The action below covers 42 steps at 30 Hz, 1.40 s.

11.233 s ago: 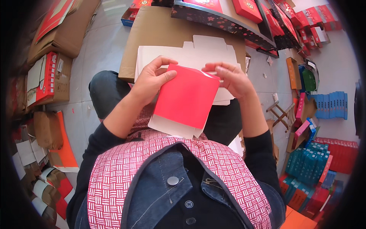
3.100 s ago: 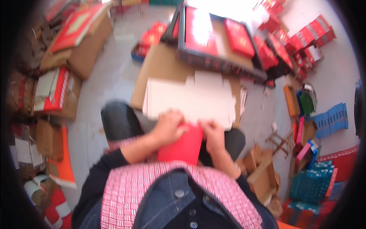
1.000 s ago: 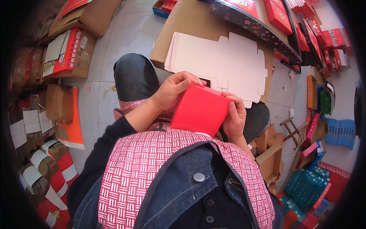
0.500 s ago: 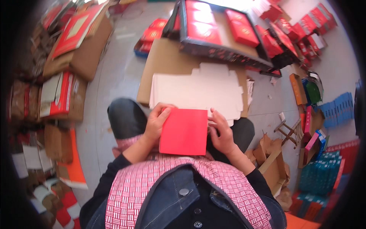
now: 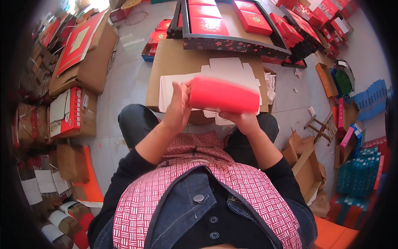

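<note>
Grip on the right (image 5: 242,120) grasps the lower edge of a red box (image 5: 224,96) near its right end, while the left grip (image 5: 179,106) bears on its left end with palm turned inward and thumb raised; whether those fingers close around the far side, I cannot tell. The box is held out beyond the knees, over the white card sheets (image 5: 230,66), tilted and softened by blur. Half a second ago it was close in front of the apron, its square face toward the wearer; now it is farther forward and turned, showing a long, shallow side. That suggests the handling has passed from working its edges to shifting the whole box about. Its red surface looks smooth and faintly glossy, probably coated card, with a paler, blurred strip along the upper edge. Beneath it, the matt sheets are flat, cut with stepped tabs, and lie overlapping on a brown cardboard tabletop (image 5: 172,58). Beyond that stands a black tray (image 5: 236,43) with a floral-printed wall, bearing shiny red boxes (image 5: 253,23) with round gold emblems. Nearer the wearer spreads the apron (image 5: 141,199), red cloth with a white basketweave print. Farther out, to the right, come an open brown carton (image 5: 307,174), a slatted wooden stool (image 5: 321,128) and neat blue boxes (image 5: 370,104).
</note>
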Tool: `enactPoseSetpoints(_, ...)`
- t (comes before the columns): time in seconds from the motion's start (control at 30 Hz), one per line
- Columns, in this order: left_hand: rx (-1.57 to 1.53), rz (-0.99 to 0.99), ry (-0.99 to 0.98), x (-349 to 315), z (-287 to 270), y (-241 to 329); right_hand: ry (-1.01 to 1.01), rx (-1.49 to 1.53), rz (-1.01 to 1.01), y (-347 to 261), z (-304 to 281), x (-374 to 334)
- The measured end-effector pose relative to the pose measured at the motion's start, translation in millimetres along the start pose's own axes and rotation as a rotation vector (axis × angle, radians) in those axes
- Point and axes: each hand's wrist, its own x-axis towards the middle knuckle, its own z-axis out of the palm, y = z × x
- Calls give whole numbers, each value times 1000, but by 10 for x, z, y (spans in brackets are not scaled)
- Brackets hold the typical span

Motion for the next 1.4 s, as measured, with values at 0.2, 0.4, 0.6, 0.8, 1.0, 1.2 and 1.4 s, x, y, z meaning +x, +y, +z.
enactPoseSetpoints(0.2, 466, 197, -151, 65, 63, -90, 26, 487, 461, -67, -63, 71)
enactPoseSetpoints(0.4, 436, 49, 21, 185, 85, -198, 21, 498, 614, 37, -80, 40)
enactPoseSetpoints(0.6, 572, -103, -261, 451, -69, 379, 67, 143, 337, -221, -731, 226)
enactPoseSetpoints(0.8, 998, -218, -727, 698, 260, 599, -528, -7, 301, -542, -800, 534)
enactPoseSetpoints(1.0, -92, -340, -205, 624, 269, 413, -58, 618, 390, -280, -762, 257)
enactPoseSetpoints(1.2, 5, 170, 128, 716, 762, -15, 429, 724, 149, -141, -493, 458)
enactPoseSetpoints(1.4, 183, 41, -53, 1839, 1031, 495, 654, 443, -86, -25, -1418, 803)
